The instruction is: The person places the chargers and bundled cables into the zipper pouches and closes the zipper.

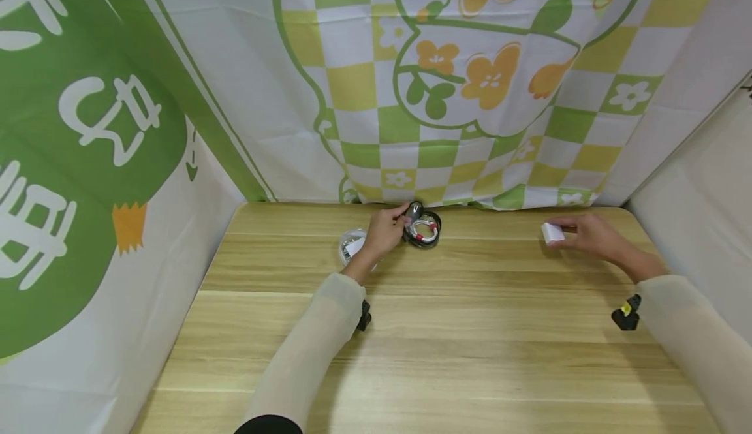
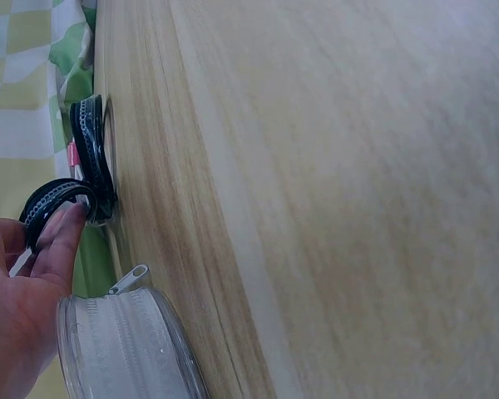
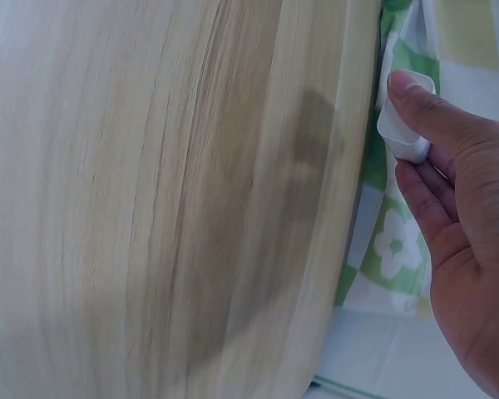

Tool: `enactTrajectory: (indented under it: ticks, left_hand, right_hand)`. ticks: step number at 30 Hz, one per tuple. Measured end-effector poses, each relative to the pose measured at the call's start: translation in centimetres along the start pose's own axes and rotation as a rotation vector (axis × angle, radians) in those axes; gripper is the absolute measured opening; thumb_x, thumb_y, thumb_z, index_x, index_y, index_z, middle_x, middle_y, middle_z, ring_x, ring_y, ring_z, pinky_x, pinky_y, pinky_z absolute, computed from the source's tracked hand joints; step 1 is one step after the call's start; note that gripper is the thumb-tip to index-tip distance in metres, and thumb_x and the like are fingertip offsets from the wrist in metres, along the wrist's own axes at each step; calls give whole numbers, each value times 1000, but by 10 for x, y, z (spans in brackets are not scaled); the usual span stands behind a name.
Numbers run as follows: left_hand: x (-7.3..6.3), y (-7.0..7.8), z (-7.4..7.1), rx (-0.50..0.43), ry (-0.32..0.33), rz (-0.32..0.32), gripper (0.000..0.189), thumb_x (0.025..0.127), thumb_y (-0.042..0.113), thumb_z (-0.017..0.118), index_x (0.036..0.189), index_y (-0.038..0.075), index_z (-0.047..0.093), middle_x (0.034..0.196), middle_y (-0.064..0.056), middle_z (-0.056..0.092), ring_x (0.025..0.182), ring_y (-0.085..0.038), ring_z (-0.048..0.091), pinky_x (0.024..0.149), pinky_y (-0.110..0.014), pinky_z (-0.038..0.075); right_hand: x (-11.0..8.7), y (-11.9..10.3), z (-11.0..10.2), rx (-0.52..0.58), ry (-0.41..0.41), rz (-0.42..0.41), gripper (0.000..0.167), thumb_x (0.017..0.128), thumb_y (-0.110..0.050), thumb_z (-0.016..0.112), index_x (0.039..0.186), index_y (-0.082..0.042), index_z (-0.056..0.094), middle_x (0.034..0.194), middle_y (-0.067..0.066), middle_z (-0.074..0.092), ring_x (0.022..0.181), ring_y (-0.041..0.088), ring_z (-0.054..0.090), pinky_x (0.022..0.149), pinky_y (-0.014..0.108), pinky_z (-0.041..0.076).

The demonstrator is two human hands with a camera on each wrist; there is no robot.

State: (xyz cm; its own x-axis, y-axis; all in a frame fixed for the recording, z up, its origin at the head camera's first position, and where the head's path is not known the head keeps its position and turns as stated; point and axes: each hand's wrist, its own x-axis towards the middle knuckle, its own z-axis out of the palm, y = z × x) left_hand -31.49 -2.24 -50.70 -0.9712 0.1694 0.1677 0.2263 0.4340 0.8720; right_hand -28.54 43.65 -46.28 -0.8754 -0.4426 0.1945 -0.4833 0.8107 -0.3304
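At the back of the table, my left hand (image 1: pixel 384 230) pinches the raised lid (image 1: pixel 414 211) of a round clear case (image 2: pixel 90 141) with a black zipper edge. The case stands unzipped, and inside it lies a coiled white cable (image 1: pixel 435 232) with red bands. Under my left wrist sits a second round clear case (image 2: pixel 125 341) with a white zipper and a metal pull, partly covered by my hand in the head view. On the right, my right hand (image 1: pixel 593 235) holds a small white block (image 3: pixel 409 137) with rounded edges between thumb and fingers, above the table.
The wooden table (image 1: pixel 446 342) ends at a checked green, yellow and white cloth (image 1: pixel 470 160) hanging along its back edge. A green and white cloth (image 1: pixel 88 225) hangs at the left, and a pale wall (image 1: pixel 705 179) stands at the right.
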Motion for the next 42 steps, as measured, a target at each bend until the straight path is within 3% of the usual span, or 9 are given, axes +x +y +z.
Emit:
enactTrajectory:
  ticks: [6,10,13,23,29,34,39,42]
  left_hand:
    - [1,0,0,3,-7,6,42,107,0,52,148,6,60,110,-15,80,98,-24,78,46,-18,37]
    - [1,0,0,15,-5,7,42,107,0,52,148,6,61,110,-15,80,98,-24,78,47,-18,38]
    - [1,0,0,19,-7,0,42,107,1,53,148,8,61,110,-14,80,99,-24,78,47,-18,38]
    - [1,3,0,27,-7,4,42,106,1,53,147,6,62,110,-15,80,99,-25,78,48,-17,40]
    - [1,3,-1,21,-16,0,42,107,2,52,148,8,61,111,-14,80,93,-24,78,45,-18,39]
    - [1,3,-1,30,-22,4,42,107,2,52,148,8,61,112,-14,80,85,-22,76,45,-19,37]
    - [2,2,-1,38,-24,9,42,107,2,52,148,8,61,112,-14,80,81,-20,75,45,-19,36]
    - [2,1,-1,37,-25,8,42,108,2,52,148,8,61,112,-14,80,80,-19,74,45,-19,37]
  right_hand:
    - [6,-7,4,22,-13,-27,52,78,-14,94,123,5,76,94,17,79,59,1,41,54,25,38]
    - [10,-13,5,31,-51,11,55,80,-17,93,127,3,75,62,1,62,51,0,30,49,24,32]
    - [14,-18,6,32,-65,18,55,81,-19,93,128,2,74,53,-9,47,50,0,26,48,24,30]
    - [28,-33,10,48,-71,-34,56,80,-17,94,129,1,74,52,-10,38,51,1,24,49,23,30]
    - [35,-41,13,52,-74,-33,56,80,-18,94,130,0,74,72,5,68,54,4,32,55,24,34]
    - [41,-49,14,72,-92,-17,56,81,-17,93,131,1,73,92,14,77,56,8,35,56,26,36]
    - [47,-53,17,54,-91,-38,58,81,-19,94,132,-1,73,67,8,64,53,5,28,54,25,33]
    - [51,-56,18,44,-87,-50,58,80,-20,94,132,-2,74,64,4,62,54,4,26,55,25,33]
